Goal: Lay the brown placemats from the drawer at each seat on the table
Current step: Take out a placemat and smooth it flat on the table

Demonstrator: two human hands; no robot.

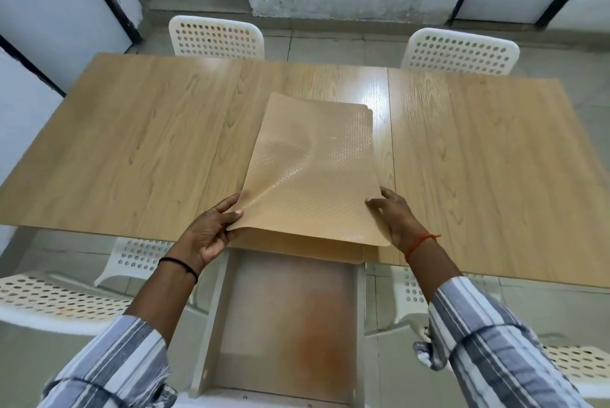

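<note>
From the head view, I judge the job barely begun: the brown placemats [313, 173] are out of the drawer [284, 318] but sit together as one stack at the centre of the frame, resting on the worktop [132, 143] with their near edge overhanging the open drawer at the bottom centre. My left hand [211, 229] pinches the near-left corner of the top mat, thumb on top and fingers beneath, peeling it up so the sheet bows away from the ones under it. My right hand [392, 209] rests on the near-right edge of the stack, fingers curled lightly at the rim; I cannot tell whether it grips or merely steadies. The drawer looks emptied, showing only its stained bottom. No mat lies at any seat: the worktop in front of the two white chairs at the top, upper left [216, 36] and upper right [460, 51], is bare wood, and so are the near places by the chairs at lower left [59, 295] and lower right [581, 364]. Every seat remains to be set.
</note>
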